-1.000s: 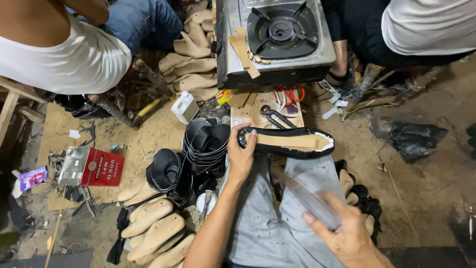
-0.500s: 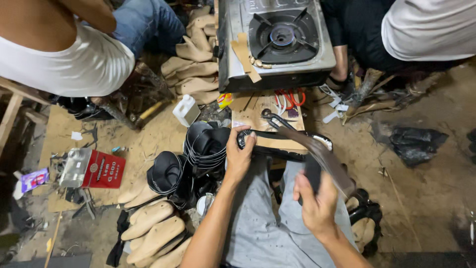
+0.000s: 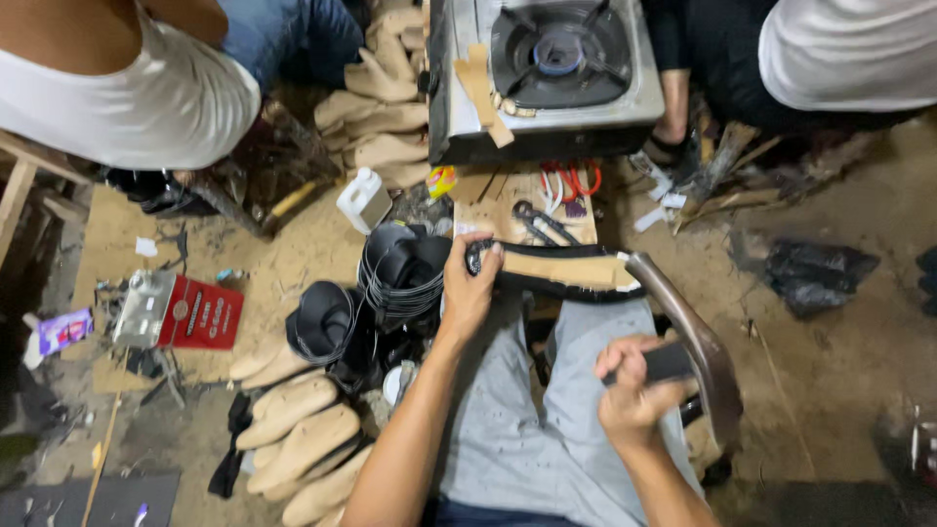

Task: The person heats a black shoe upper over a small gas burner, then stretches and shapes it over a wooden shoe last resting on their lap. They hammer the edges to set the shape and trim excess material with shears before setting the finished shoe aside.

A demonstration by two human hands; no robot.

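My left hand [image 3: 468, 293] grips the heel end of a black shoe [image 3: 561, 270] that lies sole up across my knees, its tan insole showing. My right hand [image 3: 634, 395] is shut on the dark handle of a hammer [image 3: 698, 342]. The hammer's curved brownish metal head reaches from beside the shoe's toe end down past my right knee. My grey trousers [image 3: 517, 429] fill the space under both hands.
A gas stove [image 3: 644, 102] stands ahead, with pliers [image 3: 542, 222] and red-handled scissors [image 3: 571, 181] on a board below it. Stacked black uppers [image 3: 400, 268] and wooden lasts [image 3: 293, 429] lie left. One person in white [image 3: 127, 88] sits top left, another [image 3: 849, 49] top right.
My right hand swung the hammer up over the shoe, then drew it back down to the right. The left hand kept its hold on the shoe.
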